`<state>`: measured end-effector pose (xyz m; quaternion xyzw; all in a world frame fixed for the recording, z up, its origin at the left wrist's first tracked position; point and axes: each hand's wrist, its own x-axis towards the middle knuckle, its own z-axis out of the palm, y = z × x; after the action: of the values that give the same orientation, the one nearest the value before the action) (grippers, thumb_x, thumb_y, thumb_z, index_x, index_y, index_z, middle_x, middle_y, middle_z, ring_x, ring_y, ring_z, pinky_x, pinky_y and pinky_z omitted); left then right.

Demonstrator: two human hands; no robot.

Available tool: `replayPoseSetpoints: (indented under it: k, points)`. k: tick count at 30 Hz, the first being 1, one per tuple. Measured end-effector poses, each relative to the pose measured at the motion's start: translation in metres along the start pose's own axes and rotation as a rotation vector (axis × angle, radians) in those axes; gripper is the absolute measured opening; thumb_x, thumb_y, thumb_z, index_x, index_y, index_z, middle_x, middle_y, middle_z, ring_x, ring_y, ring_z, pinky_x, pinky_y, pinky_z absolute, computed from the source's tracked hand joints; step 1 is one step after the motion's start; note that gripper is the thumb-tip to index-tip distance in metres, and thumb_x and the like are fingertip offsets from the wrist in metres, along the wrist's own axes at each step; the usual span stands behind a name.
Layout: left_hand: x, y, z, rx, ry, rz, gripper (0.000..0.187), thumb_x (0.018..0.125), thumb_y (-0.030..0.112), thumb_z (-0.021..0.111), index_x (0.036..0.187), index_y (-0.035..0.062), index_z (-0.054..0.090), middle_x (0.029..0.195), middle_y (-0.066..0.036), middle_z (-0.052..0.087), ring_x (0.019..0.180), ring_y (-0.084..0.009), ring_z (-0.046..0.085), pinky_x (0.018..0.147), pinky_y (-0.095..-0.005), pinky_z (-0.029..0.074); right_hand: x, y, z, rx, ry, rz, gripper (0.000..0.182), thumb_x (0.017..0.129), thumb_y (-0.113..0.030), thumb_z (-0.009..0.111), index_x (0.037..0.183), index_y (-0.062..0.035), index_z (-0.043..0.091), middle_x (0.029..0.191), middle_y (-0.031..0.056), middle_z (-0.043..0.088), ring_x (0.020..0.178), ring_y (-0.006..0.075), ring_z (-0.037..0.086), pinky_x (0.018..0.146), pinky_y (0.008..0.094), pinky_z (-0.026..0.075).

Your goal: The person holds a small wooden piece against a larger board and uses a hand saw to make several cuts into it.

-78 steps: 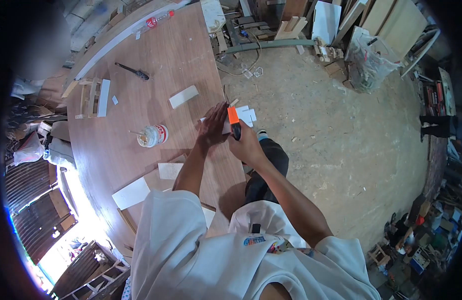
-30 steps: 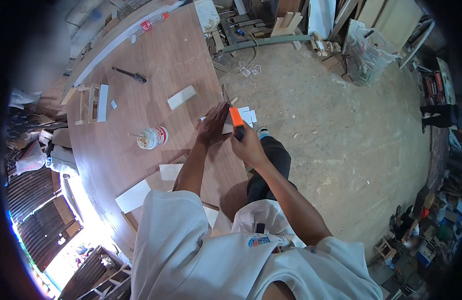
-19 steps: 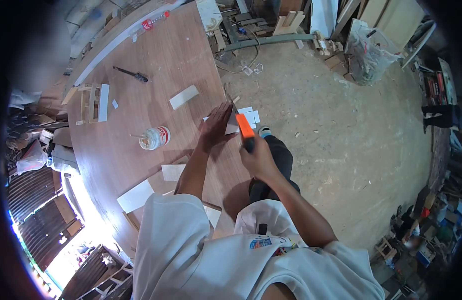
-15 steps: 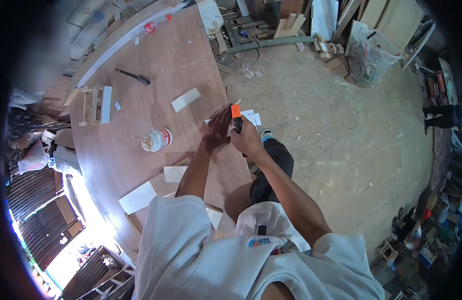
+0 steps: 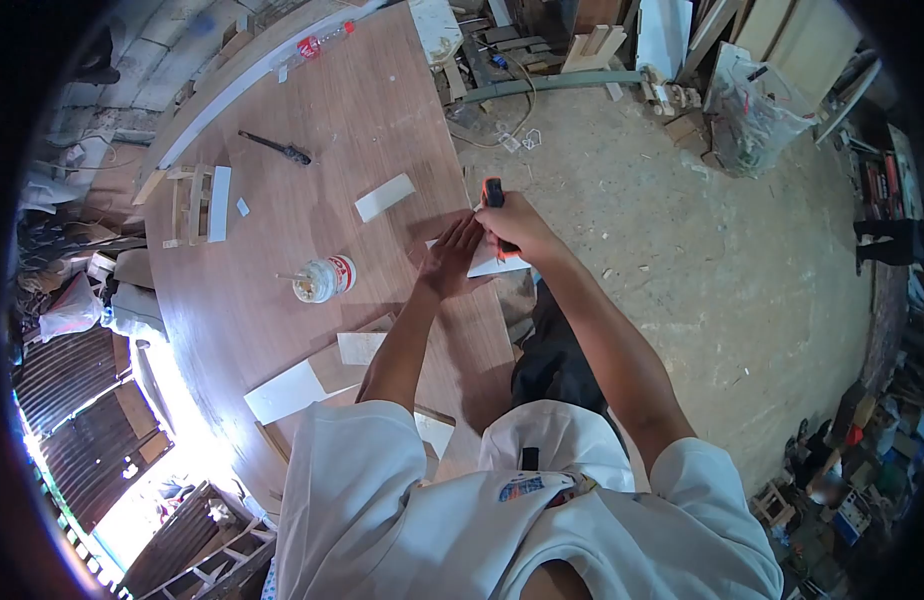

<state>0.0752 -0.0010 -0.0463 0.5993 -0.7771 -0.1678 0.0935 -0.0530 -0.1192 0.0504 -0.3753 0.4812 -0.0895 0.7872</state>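
My left hand (image 5: 452, 262) lies flat with fingers stretched out over a small white board (image 5: 494, 264) at the table's right edge, pressing on it. Part of the board juts past the edge. Closed round a tool with an orange-and-black handle (image 5: 493, 192) is my right hand (image 5: 520, 226), just right of the left fingertips and above the board. The tool's working end cannot be made out. On the table, a white offcut (image 5: 385, 197) lies beyond my left hand, and a jar (image 5: 324, 279) with a red-and-white label stands to its left.
The brown table (image 5: 352, 100) also carries a dark slim tool (image 5: 274, 147), a small wooden frame (image 5: 194, 205), a plastic bottle (image 5: 325, 40) and white boards (image 5: 287, 392) near my body. Right of it, the floor (image 5: 672, 300) has scraps; a clear bag (image 5: 757, 125) stands farther back.
My right hand has moved forward and slightly right with the tool, whose handle is tilted differently. More of the white board shows beneath it. My left hand stays on the board.
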Motion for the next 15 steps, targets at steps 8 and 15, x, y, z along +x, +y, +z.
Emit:
replayPoseSetpoints:
  k: [8,15]
  points:
    - [0.0,-0.001,0.0,-0.002,-0.006,-0.011,0.099,0.072,0.053,0.07,0.142,-0.0032,0.028,0.149,-0.018,0.03,0.14,-0.0299,0.027,0.116,-0.0405,0.022,-0.017,0.018,0.006,-0.219,0.108,-0.162,0.006,0.078,-0.002,0.054,0.084,0.0006,0.052,0.061,0.0109,0.053,0.054,0.0227,0.06,0.046,0.0376,0.046]
    - [0.0,-0.001,-0.003,0.048,-0.039,0.0,0.108,0.062,0.046,0.076,0.144,-0.0025,0.026,0.151,-0.017,0.027,0.141,-0.0285,0.026,0.117,-0.0396,0.021,-0.056,0.091,0.016,-0.479,0.396,-0.805,0.012,0.078,-0.004,0.056,0.088,0.0008,0.049,0.06,0.0082,0.049,0.044,0.0177,0.049,0.045,0.0358,0.043]
